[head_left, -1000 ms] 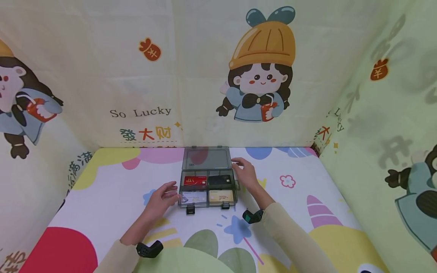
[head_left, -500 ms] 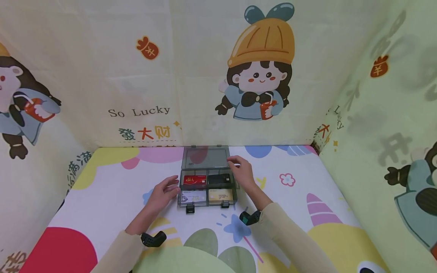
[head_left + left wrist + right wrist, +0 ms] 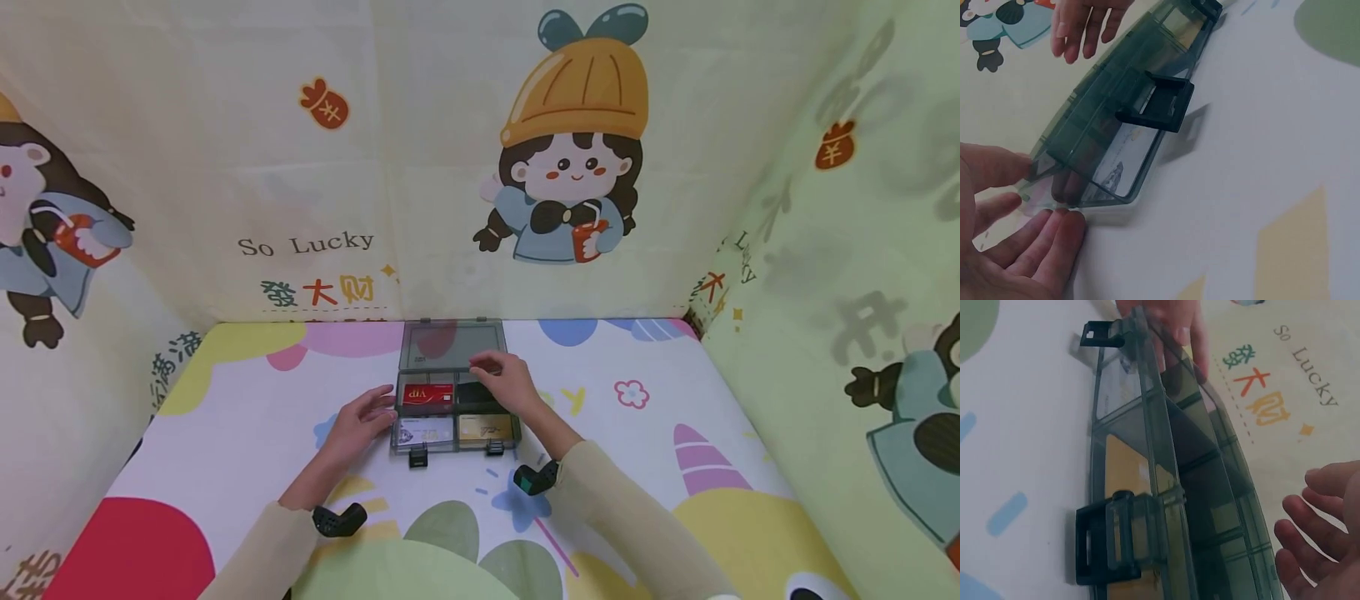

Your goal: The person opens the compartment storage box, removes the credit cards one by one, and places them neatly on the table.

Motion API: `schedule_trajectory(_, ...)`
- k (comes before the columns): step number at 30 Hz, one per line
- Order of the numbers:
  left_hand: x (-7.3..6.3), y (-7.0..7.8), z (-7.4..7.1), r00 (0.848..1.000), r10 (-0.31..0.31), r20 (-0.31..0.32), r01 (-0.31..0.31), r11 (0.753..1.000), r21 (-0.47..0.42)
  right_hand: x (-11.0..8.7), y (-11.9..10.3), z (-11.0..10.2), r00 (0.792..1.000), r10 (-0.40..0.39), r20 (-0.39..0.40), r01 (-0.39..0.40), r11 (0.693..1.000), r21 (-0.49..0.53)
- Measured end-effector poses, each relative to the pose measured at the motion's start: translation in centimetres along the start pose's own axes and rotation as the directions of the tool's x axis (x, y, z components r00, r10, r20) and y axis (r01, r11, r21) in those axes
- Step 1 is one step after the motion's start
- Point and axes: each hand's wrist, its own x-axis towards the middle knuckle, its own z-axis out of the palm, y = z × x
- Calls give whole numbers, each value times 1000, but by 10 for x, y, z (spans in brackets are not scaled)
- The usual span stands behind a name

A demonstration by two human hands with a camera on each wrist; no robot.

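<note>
A see-through grey plastic case (image 3: 512, 429) lies on the table with its lid (image 3: 450, 346) laid back. In its compartments are a red card marked VIP (image 3: 428, 394), a black card (image 3: 472, 398), a pale silver card (image 3: 425, 432) and a gold card (image 3: 485, 428). My left hand (image 3: 360, 425) is at the case's left end, loosely spread fingertips (image 3: 1066, 231) touching its side in the left wrist view. Over the back right compartment hovers my right hand (image 3: 510, 383), fingers (image 3: 1304, 531) loosely bent with nothing between them, partly covering the black card.
Two black latches, a left one (image 3: 417, 457) and a right one (image 3: 495, 449), stick out from the case's front edge. Behind the case rises a printed cloth wall (image 3: 442, 208). The patterned tablecloth (image 3: 600, 433) spreads around the case.
My right hand has moved left from beside the case to above its back right compartment. My left hand has shifted slightly and stays at the case's left side.
</note>
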Motion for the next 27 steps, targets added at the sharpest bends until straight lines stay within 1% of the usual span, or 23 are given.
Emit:
schedule_trajectory(5, 1, -1, -1, 1000, -26, 17, 27, 999, -32, 5, -2, 8, 993, -40, 107, 42, 999, -24)
schedule_trajectory(10, 1, -2, -1, 999, -31, 33, 33, 999, -43, 8, -7, 17, 984, -50, 169, 58, 997, -44)
schedule_trajectory(14, 1, -2, -1, 999, -37, 30, 38, 998, -44, 10, -9, 23, 979, -24, 200, 40, 996, -75)
schedule_trajectory(19, 0, -2, -1, 999, -38, 35, 40, 998, -50, 12, -11, 28, 976, 15, 219, 12, 992, -123)
schedule_trajectory(24, -1, -2, -1, 999, -35, 41, 37, 998, -50, 14, -15, 31, 969, 32, 243, 0, 991, -133)
schedule_trajectory(27, -2, -2, -1, 998, -40, 38, 42, 998, -46, 16, -16, 34, 966, 45, 255, -2, 986, -164)
